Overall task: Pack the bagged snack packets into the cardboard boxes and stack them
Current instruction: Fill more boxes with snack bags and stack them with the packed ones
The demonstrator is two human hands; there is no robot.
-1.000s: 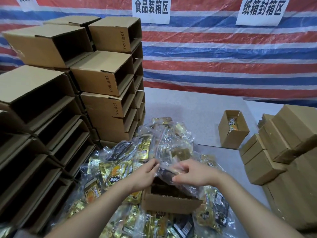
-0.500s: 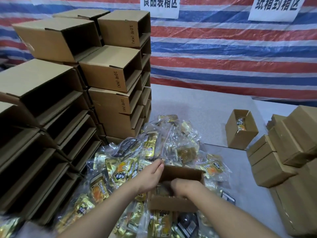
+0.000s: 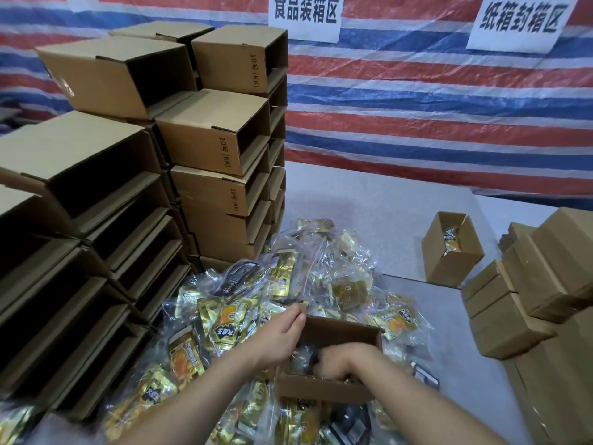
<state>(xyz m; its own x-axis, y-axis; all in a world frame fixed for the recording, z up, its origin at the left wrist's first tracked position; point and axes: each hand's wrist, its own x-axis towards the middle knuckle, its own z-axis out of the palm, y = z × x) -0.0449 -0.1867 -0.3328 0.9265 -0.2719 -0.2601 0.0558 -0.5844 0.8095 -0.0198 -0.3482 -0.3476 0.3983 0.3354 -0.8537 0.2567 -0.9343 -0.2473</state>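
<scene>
Reaching into the open cardboard box [image 3: 324, 388] amid the heap of bagged snack packets [image 3: 288, 284], right hand [image 3: 340, 359] buried inside, grip unclear, left hand [image 3: 282, 332] loosely curled at the box's left wall, empty box stacks [image 3: 134, 194] at left.

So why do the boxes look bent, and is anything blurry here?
Head view: the wide lens bows the stacked boxes outward; the right hand inside the open box is motion-smeared; the bagged packets throw glare; lighting is soft.
</scene>
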